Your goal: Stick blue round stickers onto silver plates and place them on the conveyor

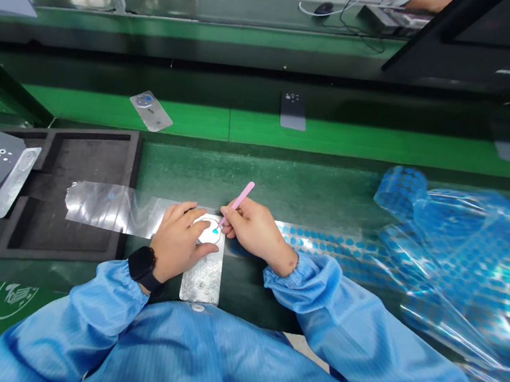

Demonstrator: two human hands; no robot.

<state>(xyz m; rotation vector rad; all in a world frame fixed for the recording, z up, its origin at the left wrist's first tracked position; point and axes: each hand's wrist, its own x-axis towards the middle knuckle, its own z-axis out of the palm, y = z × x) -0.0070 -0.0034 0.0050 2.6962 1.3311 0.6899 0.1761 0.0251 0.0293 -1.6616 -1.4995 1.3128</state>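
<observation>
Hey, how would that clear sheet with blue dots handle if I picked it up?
The clear film with blue dots looks floppy, lying in loose folds and curls. Probably light too, being thin. Its glossy shine suggests it may be slippery.

The left hand (177, 241) lay palm down near the middle of the view, its fingers reaching rightward and gently curled, with the left wrist (156, 269) angled toward the near edge. The right hand (252, 231) came in from the right just beside it, knuckles up, thumb and fingers pinched together. The left forearm (98, 314) and right forearm (312, 292), both in blue cuffed sleeves, slanted inward from the near corners.
</observation>
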